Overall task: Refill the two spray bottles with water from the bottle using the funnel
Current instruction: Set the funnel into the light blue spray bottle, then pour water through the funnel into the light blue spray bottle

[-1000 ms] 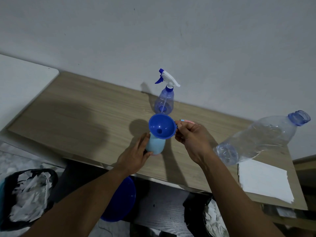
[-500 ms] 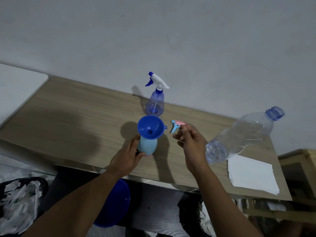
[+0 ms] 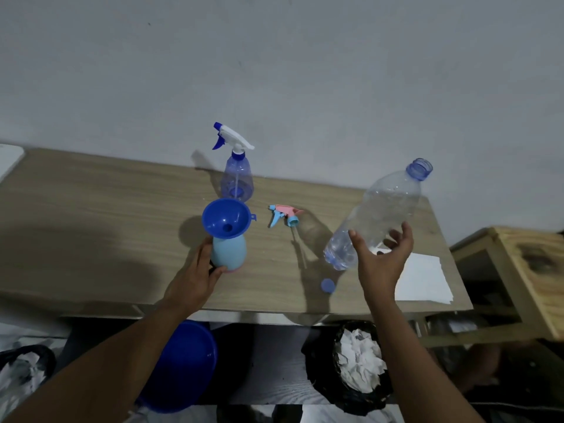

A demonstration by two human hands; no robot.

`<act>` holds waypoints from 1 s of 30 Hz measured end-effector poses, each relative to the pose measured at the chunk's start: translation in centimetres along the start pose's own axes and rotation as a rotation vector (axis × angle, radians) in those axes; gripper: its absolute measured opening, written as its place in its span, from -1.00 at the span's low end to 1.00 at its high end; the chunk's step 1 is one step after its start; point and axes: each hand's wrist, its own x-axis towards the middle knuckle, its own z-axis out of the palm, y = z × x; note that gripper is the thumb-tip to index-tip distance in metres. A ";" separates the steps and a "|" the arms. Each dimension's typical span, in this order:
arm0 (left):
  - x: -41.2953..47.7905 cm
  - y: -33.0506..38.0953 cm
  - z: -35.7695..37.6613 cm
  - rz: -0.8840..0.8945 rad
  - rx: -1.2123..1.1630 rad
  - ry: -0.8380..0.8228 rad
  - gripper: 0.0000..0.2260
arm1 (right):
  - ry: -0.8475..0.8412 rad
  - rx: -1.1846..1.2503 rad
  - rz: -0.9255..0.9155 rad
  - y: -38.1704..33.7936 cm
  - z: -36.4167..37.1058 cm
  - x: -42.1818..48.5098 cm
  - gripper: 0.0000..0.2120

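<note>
A light blue spray bottle (image 3: pixel 229 253) stands uncapped near the table's front edge with a blue funnel (image 3: pixel 225 218) seated in its neck. My left hand (image 3: pixel 195 277) grips this bottle's body from the left. Its pink and blue spray head (image 3: pixel 283 215) lies on the table to the right. Behind, a clear blue spray bottle (image 3: pixel 237 178) stands with its white trigger head on. A large clear water bottle (image 3: pixel 378 215), uncapped, stands at the right. My right hand (image 3: pixel 380 262) is spread open just in front of it, fingers close to its sides.
The wooden table (image 3: pixel 106 215) runs along a grey wall. A blue bottle cap (image 3: pixel 328 285) lies near the front edge. White paper sheets (image 3: pixel 424 280) lie at the right end. Below are a blue basin (image 3: pixel 183 364), a bin of crumpled paper (image 3: pixel 360 367) and a wooden crate (image 3: pixel 525 279) at right.
My right hand let go of the pink and blue spray head, which now lies on the table, and moved right to the water bottle. The left hand stayed on the light blue bottle.
</note>
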 end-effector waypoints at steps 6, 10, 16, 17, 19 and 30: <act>-0.5 0.9 0.2 -0.052 -0.065 0.003 -0.30 | -0.089 0.036 -0.067 -1.0 0.5 2.6 -0.28; -1.2 1.8 -0.5 -0.089 -0.091 0.042 -0.20 | -0.119 0.102 -0.085 -1.5 0.3 2.8 -0.40; -2.0 6.1 -3.8 -0.149 -0.312 0.207 -0.12 | -0.070 0.132 -0.311 -4.9 -0.8 1.3 -0.21; -1.9 6.8 -4.4 -0.163 -0.308 0.229 -0.10 | -0.058 0.134 -0.358 -5.9 -1.0 1.1 -0.17; -1.3 7.4 -5.4 -0.169 -0.271 0.271 -0.02 | -0.085 0.119 -0.428 -7.6 -1.3 0.9 -0.13; 1.0 11.0 -8.0 -0.099 -0.248 0.187 -0.16 | -0.697 -0.398 -0.675 -11.6 -1.4 -0.9 -0.08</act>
